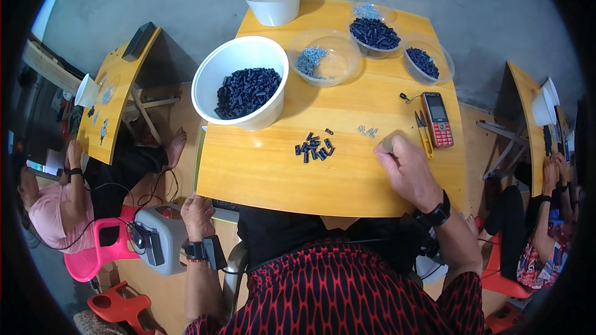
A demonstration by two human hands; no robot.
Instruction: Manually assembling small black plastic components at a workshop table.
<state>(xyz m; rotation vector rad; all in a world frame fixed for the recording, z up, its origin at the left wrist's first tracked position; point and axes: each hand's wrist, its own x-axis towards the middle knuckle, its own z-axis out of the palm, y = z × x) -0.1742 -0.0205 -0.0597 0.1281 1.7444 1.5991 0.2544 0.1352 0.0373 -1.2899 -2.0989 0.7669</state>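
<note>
On the yellow wooden desk (347, 177), toward its right half, the right hand (403, 167) rests with its fingers curled together, the fingertips pinched on something small and pale that is too tiny to identify. Just beyond those fingertips lie a few small silvery metal pieces (367, 130), and a little to their left sits a loose cluster of small black tubes (315, 147), apart from the hand. To the right of the hand a yellow-handled snipper (424, 133) lies beside a red keypad phone (437, 119). The left hand (197, 214) is off the work area, at the desk's near left edge, its fingers bent over the rim; whether it grips anything I cannot tell. Farther back, a large white bowl (211, 74) holds many black tubes, a clear bowl (338, 65) holds silvery pieces, and two more clear bowls (444, 62) carry black pieces. A white tub (276, 6) of black tubes stands at the far edge. Other people sit at neighbouring desks on both sides.
</note>
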